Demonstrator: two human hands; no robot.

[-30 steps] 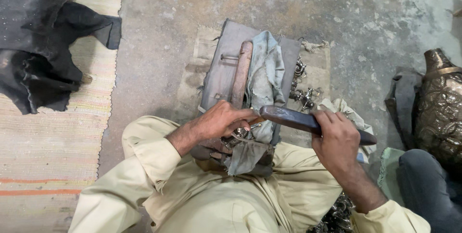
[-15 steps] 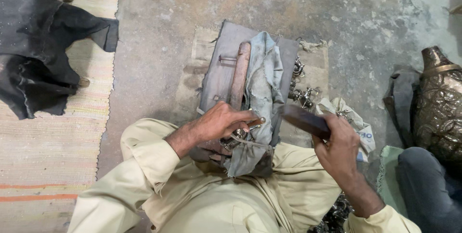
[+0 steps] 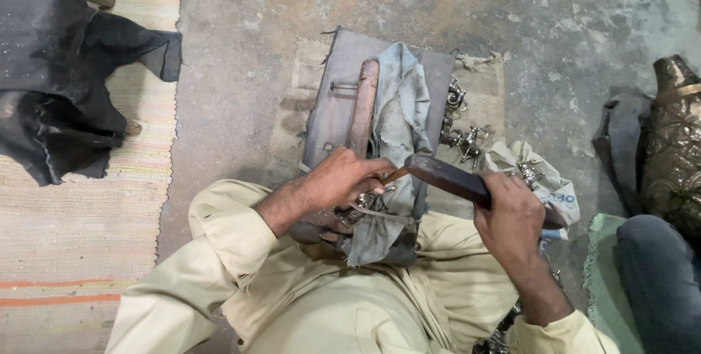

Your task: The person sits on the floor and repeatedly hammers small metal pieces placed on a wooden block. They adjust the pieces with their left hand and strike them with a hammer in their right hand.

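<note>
A grey pad [image 3: 336, 98] lay on the concrete floor [image 3: 241, 25], a wooden bar [image 3: 363, 105] and bluish rag [image 3: 398, 113] along it. At four o'clock of the pad, the right hand [image 3: 511, 219] had its fingers clamped on a dark-handled tool [image 3: 449, 179]. The left hand [image 3: 343, 179], fingers pinched together, pressed a small metal piece [image 3: 363, 200] at the pad's six o'clock edge.

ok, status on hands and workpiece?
Left hand pinning small metal piece on grey cloth. Right hand gripping dark wooden-handled tool, tip at the piece. Nothing between them.
</note>
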